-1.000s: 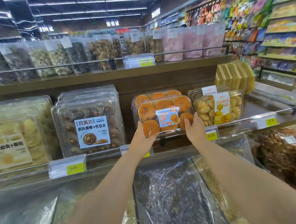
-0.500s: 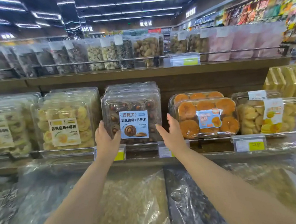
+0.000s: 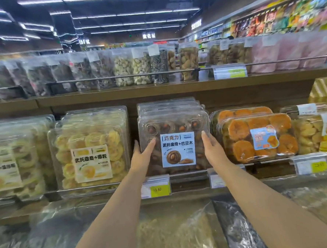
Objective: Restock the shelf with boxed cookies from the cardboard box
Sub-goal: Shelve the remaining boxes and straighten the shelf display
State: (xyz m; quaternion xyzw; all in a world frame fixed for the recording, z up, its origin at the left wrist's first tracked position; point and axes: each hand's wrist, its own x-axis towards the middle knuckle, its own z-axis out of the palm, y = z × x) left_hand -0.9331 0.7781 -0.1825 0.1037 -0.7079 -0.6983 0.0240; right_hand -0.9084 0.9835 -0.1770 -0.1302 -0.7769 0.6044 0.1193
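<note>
Chocolate cookie box [image 3: 177, 149] upright; left hand [image 3: 141, 158], right hand [image 3: 214, 152] touch its sides.

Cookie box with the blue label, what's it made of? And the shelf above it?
The cookie box looks like thin clear plastic, glossy: the cookies show through it and light glints on it. The shelf above looks like matte brown wood, though it may be only a wood-look coating.
</note>
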